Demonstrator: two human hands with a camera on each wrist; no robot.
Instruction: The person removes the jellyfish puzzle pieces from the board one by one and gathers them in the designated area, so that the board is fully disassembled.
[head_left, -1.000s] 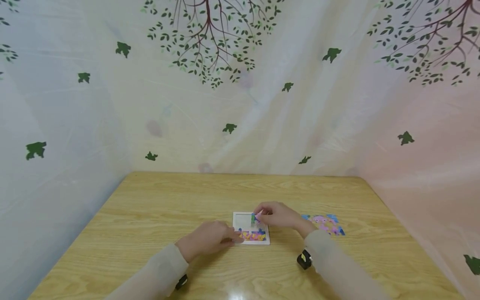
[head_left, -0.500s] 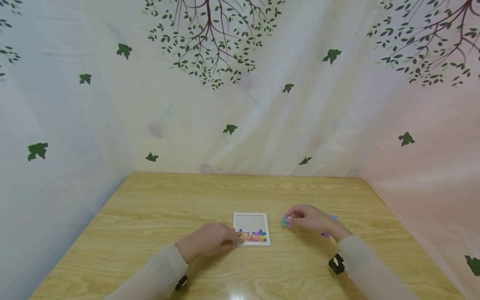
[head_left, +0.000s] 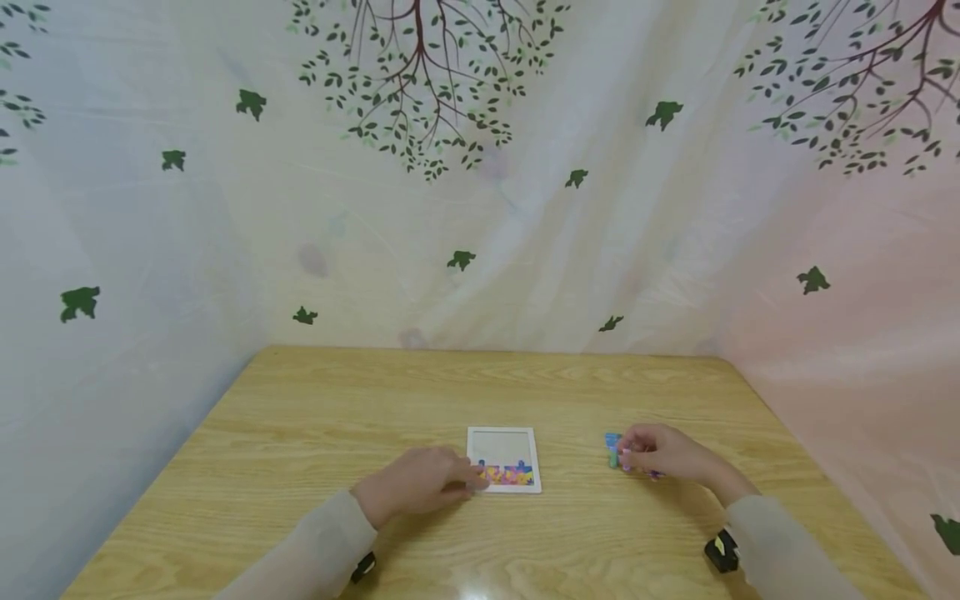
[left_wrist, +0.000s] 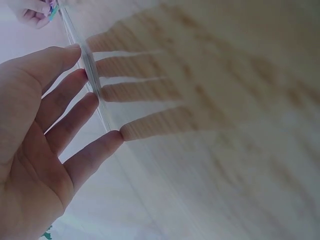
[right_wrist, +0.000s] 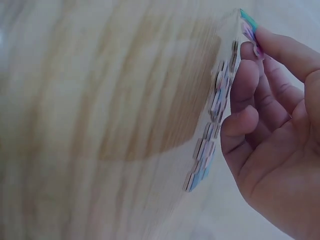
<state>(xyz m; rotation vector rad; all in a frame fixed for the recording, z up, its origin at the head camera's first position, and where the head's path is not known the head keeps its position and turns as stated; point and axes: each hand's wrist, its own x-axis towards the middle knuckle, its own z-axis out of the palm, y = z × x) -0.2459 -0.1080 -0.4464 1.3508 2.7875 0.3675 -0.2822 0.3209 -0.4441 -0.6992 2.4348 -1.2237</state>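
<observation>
A white puzzle frame (head_left: 537,460) lies on the table, its lower part filled with joined pieces (head_left: 510,475) in pink, yellow and blue. At the frame's lower left corner rests my left hand (head_left: 420,481); its extended fingers (left_wrist: 82,120) touch there and hold nothing. Off to the right, my right hand (head_left: 663,450) pinches a green and pink puzzle piece (right_wrist: 250,32) between thumb and fingertips. Under and beside that hand lie several other puzzle pieces (right_wrist: 205,155) on the tabletop, mostly hidden by it in the head view.
The wooden table (head_left: 360,400) runs back to a hanging cloth (head_left: 375,217) printed with branches and leaves. A black wrist camera (head_left: 722,552) sits under the right sleeve.
My right hand has moved right, away from the frame, carrying the pinched puzzle piece back to the loose pieces. The frame's upper part no longer has that piece over it. My left hand stays put.
</observation>
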